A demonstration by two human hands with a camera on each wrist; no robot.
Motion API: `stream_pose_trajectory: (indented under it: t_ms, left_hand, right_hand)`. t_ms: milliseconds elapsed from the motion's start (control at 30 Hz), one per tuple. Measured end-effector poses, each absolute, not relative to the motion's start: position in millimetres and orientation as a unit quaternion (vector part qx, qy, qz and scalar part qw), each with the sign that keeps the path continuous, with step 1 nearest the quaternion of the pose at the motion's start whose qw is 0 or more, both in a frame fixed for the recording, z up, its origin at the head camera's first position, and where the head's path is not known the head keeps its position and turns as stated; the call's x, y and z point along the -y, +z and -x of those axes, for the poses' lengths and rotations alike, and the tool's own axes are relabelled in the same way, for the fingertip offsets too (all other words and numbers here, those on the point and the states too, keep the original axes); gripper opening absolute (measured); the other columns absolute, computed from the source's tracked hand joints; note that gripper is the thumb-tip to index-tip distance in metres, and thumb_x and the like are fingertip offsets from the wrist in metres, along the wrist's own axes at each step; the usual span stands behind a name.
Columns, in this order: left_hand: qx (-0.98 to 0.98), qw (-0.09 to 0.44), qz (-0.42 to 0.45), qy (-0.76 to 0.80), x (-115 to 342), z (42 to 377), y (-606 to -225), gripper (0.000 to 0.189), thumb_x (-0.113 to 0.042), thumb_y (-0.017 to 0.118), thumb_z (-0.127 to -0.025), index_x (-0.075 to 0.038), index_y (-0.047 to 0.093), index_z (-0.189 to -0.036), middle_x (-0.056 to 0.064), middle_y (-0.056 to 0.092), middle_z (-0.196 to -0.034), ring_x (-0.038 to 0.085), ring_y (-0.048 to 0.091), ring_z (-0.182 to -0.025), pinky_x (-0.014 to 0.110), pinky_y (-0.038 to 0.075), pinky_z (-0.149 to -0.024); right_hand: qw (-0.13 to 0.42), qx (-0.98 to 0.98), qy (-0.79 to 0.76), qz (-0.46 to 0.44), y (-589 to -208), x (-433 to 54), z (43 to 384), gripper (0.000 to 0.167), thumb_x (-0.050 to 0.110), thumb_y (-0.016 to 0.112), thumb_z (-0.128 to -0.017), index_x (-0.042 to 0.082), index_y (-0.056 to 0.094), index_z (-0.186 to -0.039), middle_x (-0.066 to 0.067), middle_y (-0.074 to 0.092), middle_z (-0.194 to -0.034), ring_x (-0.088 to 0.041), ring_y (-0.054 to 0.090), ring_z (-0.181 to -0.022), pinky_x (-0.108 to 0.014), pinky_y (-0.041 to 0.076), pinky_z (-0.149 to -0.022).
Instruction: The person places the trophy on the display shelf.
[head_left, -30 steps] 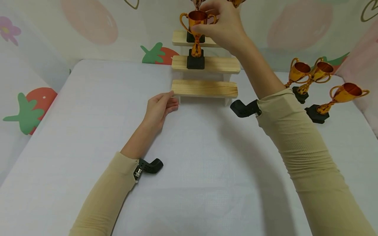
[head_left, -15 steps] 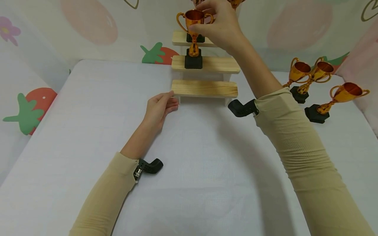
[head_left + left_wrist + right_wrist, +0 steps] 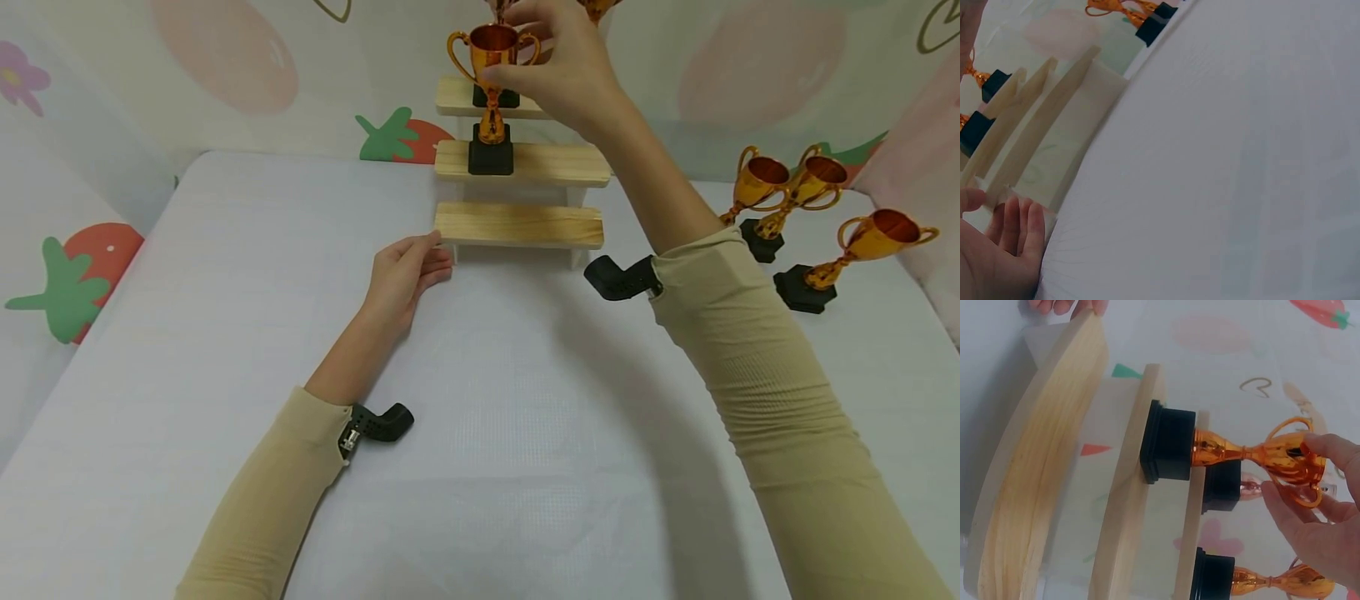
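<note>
In the head view my right hand [image 3: 573,71] pinches the bowl of an orange-gold trophy cup [image 3: 492,117] with two looped handles. Its black base stands upright on the middle tier, left of centre. A three-tier wooden display stand [image 3: 521,225] with pale boards carries it. My left hand [image 3: 405,271] grips the left end of the lowest board, thumb at the board and fingers beside the support, as the left wrist view also shows. Behind the held cup, another trophy's black base [image 3: 1222,487] sits on the top tier, partly hidden. A further trophy [image 3: 1272,581] stands along that tier.
Several orange trophies, among them one at the right [image 3: 877,237], stand on the white-covered table [image 3: 480,417] beyond my right forearm. A wall with strawberry pictures [image 3: 405,137] rises right behind the stand.
The right hand has slid the trophy cup slightly left along the middle tier, and over the last half second it stays nearly still. The left hand keeps its place on the stand.
</note>
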State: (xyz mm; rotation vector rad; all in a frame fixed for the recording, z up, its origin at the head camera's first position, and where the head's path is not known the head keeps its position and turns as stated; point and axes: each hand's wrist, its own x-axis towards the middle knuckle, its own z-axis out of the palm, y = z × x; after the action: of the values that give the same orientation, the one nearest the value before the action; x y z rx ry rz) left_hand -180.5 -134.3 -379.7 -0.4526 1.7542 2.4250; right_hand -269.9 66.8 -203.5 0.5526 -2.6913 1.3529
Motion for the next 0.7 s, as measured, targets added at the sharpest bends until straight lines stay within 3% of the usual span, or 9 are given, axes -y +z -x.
stream_pose_trajectory:
  t_ms: [300,567,700]
  left_hand:
    - [-0.575,0.054,0.147,0.803,136,180,-381,0.014,-0.017,0.061,-0.109,-0.004,0.065,-0.107,0.003,0.067,-0.084,0.011,0.068,-0.077,0.018,0.064,-0.077]
    - [-0.581,0.052,0.148,0.799,135,179,-380,0.014,-0.017,0.061,-0.109,-0.004,0.065,-0.107,0.004,0.067,-0.086,0.012,0.069,-0.079,0.018,0.064,-0.077]
    - [-0.582,0.053,0.151,0.797,135,179,-379,0.015,-0.018,0.061,-0.109,-0.004,0.065,-0.108,0.003,0.067,-0.085,0.011,0.069,-0.078,0.019,0.064,-0.076]
  right_hand:
    - [0.05,0.88,0.44,-0.169,-208,-80,263,0.062,0.024,0.075,-0.1,0.01,0.049,-0.155,-0.013,0.056,-0.15,-0.024,0.059,-0.126,-0.023,0.053,-0.107]
    - [0.064,0.867,0.465,-0.167,-214,-93,254,0.058,0.021,0.074,-0.101,0.011,0.053,-0.153,-0.013,0.06,-0.139,-0.012,0.059,-0.102,-0.023,0.055,-0.096]
    - [0.068,0.866,0.467,-0.163,-219,-99,249,0.056,0.022,0.073,-0.102,0.011,0.053,-0.153,-0.013,0.06,-0.14,-0.017,0.063,-0.105,-0.024,0.057,-0.099]
